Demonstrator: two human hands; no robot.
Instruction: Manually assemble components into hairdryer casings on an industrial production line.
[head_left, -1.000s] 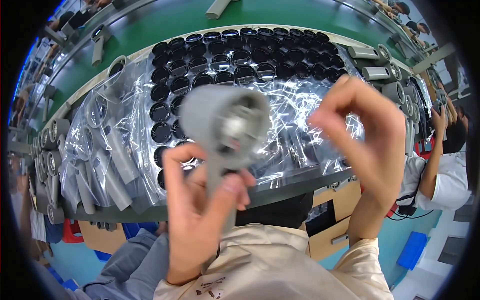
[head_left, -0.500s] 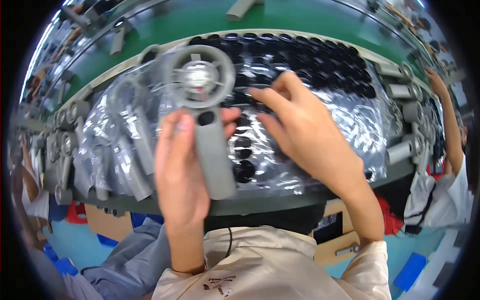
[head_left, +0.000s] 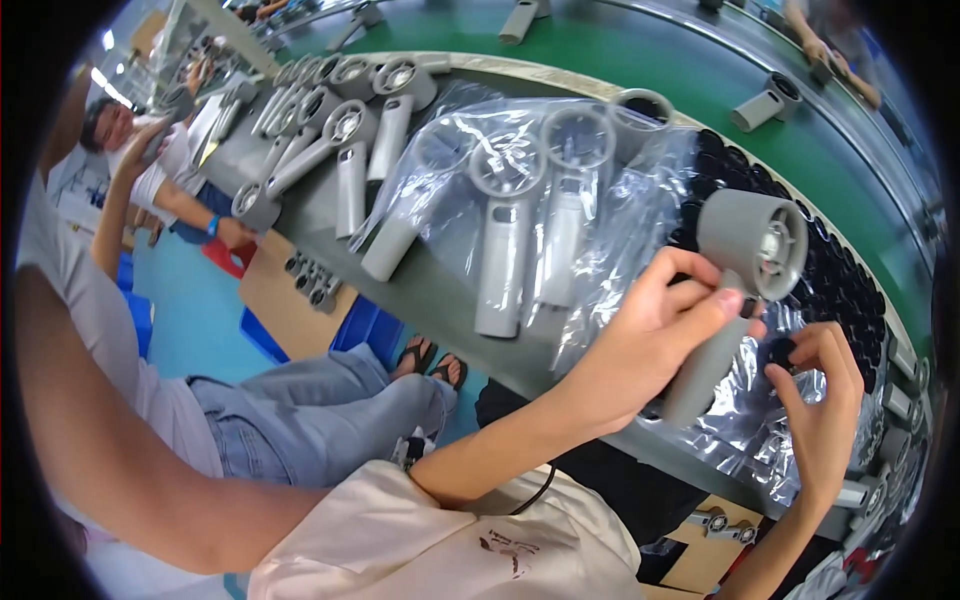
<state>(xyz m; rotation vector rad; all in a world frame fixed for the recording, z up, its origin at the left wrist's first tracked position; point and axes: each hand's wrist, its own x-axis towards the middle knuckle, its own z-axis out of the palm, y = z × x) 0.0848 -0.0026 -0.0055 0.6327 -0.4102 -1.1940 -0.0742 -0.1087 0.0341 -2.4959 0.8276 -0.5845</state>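
My left hand [head_left: 675, 320] grips a grey handheld fan [head_left: 735, 240] by the top of its handle. The fan is tilted, its round head up and the open grille turned to the right. To the right of the handle, my right hand [head_left: 830, 375] pinches a small round black part [head_left: 780, 352] between thumb and fingers, apart from the fan. Beneath both hands lies clear plastic film [head_left: 740, 440], with many round black parts [head_left: 835, 285] in rows beyond them.
Left of my hands, grey fan bodies [head_left: 500, 265] lie under a clear plastic bag [head_left: 430, 190]. More fans [head_left: 350, 125] cover the table farther left. A green conveyor belt [head_left: 620, 50] carries fans behind. A co-worker's arm [head_left: 150, 480] is close on the left; another person's hand [head_left: 235, 232] is beyond.
The view has swung left, bringing co-workers and bagged fans into sight. The fan has tilted, its head turning to the right. A black part now shows in my right hand's pinch.
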